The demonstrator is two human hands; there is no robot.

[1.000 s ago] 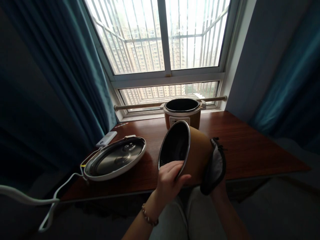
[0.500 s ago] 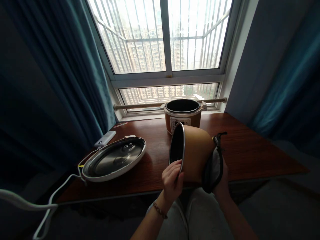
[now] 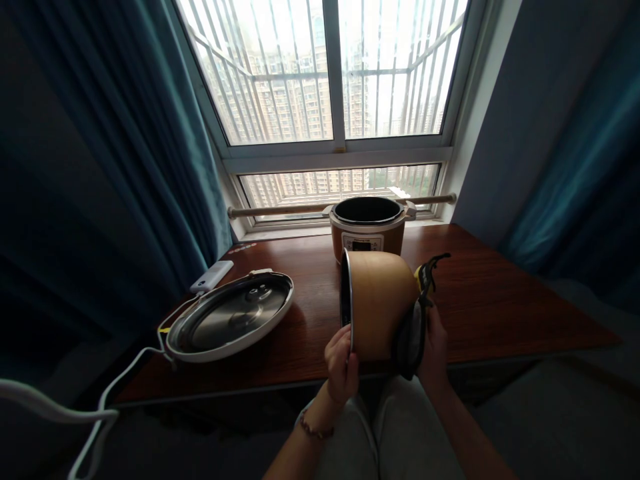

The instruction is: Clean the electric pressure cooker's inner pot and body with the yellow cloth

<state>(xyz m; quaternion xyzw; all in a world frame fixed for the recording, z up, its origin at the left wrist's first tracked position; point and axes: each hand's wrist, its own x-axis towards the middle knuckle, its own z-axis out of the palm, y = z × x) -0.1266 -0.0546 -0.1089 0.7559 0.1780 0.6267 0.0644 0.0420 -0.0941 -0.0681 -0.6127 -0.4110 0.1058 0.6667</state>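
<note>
I hold a tan inner pot (image 3: 380,303) on its side above the near edge of the wooden table (image 3: 490,300), its mouth facing left. My left hand (image 3: 341,365) is closed on the pot's metal rim at the bottom. My right hand (image 3: 434,347) presses a dark cloth pad (image 3: 411,333) against the pot's base. Behind the pot stands the cooker body (image 3: 367,228), open on top.
The cooker's lid (image 3: 231,317) lies upside down on the table's left part, with a white cord (image 3: 100,407) trailing off the edge. A white remote-like device (image 3: 212,276) lies near the teal curtain (image 3: 150,147). A wooden rod (image 3: 280,211) runs along the window sill.
The pot has turned so its mouth faces further left, its dark inside now almost hidden. My left hand slid along the rim to its bottom edge; the right hand stayed at the base.
</note>
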